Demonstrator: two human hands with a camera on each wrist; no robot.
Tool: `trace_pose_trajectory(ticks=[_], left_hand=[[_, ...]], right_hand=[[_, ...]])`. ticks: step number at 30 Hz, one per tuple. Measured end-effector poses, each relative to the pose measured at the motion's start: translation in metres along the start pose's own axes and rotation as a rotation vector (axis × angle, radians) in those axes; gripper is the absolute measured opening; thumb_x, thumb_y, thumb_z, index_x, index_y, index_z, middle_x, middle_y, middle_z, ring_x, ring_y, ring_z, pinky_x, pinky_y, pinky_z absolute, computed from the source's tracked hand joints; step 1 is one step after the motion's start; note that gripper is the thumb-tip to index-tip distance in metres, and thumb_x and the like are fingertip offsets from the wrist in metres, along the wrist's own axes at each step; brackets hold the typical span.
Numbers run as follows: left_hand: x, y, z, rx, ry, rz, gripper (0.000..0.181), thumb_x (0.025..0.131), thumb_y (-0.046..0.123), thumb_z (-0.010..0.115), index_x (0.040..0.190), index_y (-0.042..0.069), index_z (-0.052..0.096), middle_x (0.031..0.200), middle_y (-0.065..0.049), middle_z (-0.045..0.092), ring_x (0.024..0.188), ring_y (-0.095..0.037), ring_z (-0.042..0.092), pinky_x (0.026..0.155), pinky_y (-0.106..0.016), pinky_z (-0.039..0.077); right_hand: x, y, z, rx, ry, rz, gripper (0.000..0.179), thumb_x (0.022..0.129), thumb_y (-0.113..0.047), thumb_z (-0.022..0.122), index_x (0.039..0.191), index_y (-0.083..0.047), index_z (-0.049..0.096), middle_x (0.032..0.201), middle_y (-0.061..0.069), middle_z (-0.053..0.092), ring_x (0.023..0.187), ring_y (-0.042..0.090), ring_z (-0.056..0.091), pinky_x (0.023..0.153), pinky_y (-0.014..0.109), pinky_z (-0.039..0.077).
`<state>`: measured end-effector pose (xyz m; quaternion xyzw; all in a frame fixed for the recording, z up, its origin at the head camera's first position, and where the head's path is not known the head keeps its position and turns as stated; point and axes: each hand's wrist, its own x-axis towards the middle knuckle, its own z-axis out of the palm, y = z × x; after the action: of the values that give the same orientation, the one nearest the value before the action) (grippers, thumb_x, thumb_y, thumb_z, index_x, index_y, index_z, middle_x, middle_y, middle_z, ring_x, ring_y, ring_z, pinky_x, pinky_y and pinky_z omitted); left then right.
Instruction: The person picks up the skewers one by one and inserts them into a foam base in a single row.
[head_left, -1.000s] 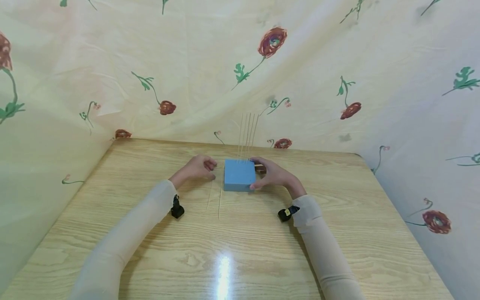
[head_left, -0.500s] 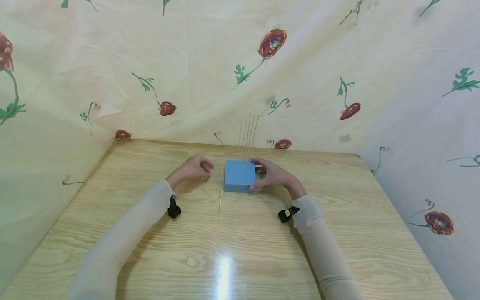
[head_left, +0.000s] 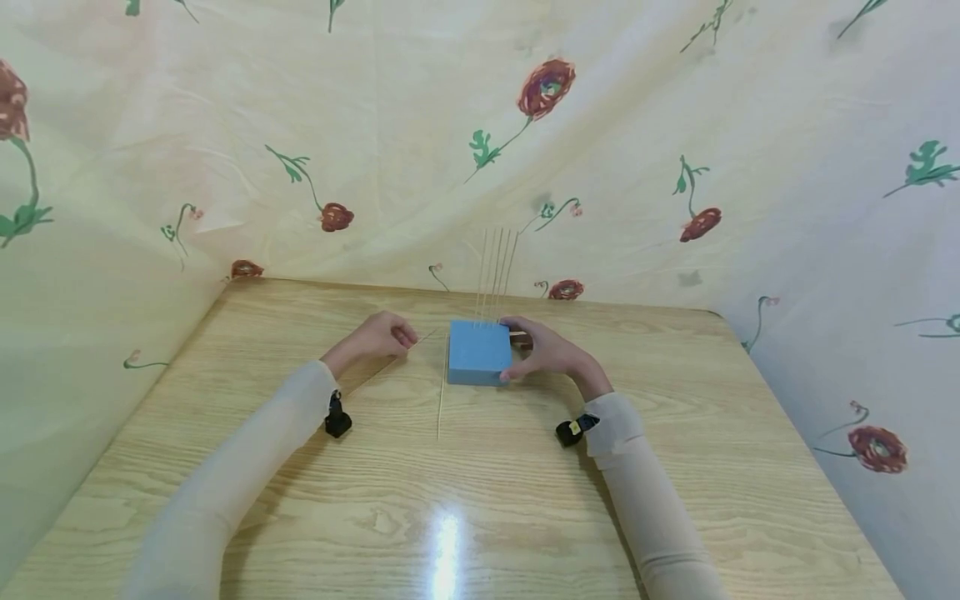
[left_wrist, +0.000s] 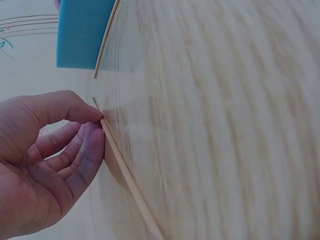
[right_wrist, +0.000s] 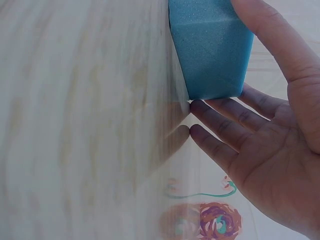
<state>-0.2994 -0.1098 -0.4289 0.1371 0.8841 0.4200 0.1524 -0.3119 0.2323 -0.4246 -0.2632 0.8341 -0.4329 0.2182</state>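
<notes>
A thin wooden skewer point(left_wrist: 131, 182) is pinched between the thumb and fingertips of my left hand point(head_left: 384, 335), which is left of the blue foam block point(head_left: 480, 352). The skewer slants, its far tip toward the block and its other end running back under the wrist. My right hand point(head_left: 546, 348) grips the block at its right side, thumb at the front corner and fingers behind. Several upright skewers point(head_left: 495, 275) stand in a row along the block's back edge. Where they enter the foam is hidden in the wrist views.
Another skewer point(head_left: 440, 408) lies on the wooden table point(head_left: 480, 483) along the block's left side. A short pale stick point(head_left: 519, 334) shows between the block and my right hand. Flower-patterned cloth point(head_left: 420, 125) hangs behind the table and at both sides.
My left hand has drawn away from the block to the left. The skewer in it has swung from pointing toward me to slanting down-left. My right hand and the block hold still.
</notes>
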Motion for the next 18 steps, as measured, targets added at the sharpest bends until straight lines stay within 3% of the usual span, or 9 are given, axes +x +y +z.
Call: trace_pose_trajectory(ticks=[12,18], left_hand=[[-0.009,-0.009,-0.017,0.044,-0.091,0.016,0.015,0.084,-0.001,0.073,0.099,-0.003,0.073,0.087,-0.005,0.069,0.079,-0.012,0.060,0.072,-0.021,0.051],[-0.013,-0.008,-0.024,0.017,-0.143,0.018,0.013,0.084,-0.002,0.074,0.096,-0.006,0.073,0.080,-0.005,0.072,0.068,-0.009,0.062,0.066,-0.023,0.055]], right_hand=[[-0.002,-0.003,0.000,-0.019,0.005,0.003,0.102,0.080,-0.017,0.089,0.159,-0.003,0.027,0.162,0.021,0.033,0.147,0.043,0.038,0.121,0.056,0.036],[-0.002,-0.004,0.001,-0.026,0.008,-0.012,0.099,0.081,-0.014,0.088,0.159,-0.002,0.027,0.161,0.023,0.033,0.146,0.045,0.038,0.120,0.057,0.036]])
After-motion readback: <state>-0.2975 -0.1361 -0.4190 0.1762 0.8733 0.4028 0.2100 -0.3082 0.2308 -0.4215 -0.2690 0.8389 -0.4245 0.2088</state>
